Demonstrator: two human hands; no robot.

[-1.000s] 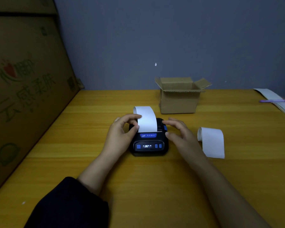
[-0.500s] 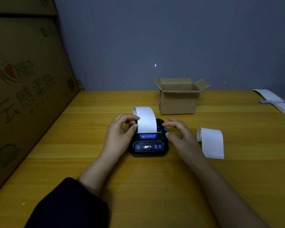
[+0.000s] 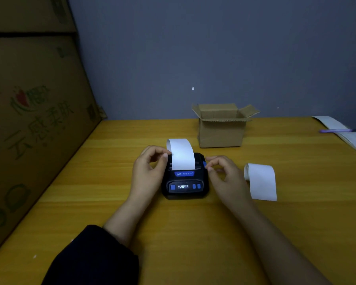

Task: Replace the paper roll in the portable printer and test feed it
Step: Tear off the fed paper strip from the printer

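Observation:
A small black portable printer (image 3: 185, 183) with blue buttons and a lit display sits on the wooden table. A white paper strip (image 3: 182, 154) rises from its slot and curls back. My left hand (image 3: 147, 171) is at the printer's left side, thumb and fingers touching the strip's left edge. My right hand (image 3: 224, 173) hovers at the printer's right side, fingertips by the blue side latch, holding nothing. A second paper roll (image 3: 260, 181), partly unrolled, lies on the table right of my right hand.
An open cardboard box (image 3: 222, 130) stands behind the printer. A large printed carton (image 3: 29, 120) leans along the left. Folded paper with a purple pen (image 3: 337, 130) lies at the far right. The wooden table (image 3: 173, 233) stretches toward me.
My left fingers shifted slightly along the strip's left edge. My right hand drew back a little from the printer's top toward its right side.

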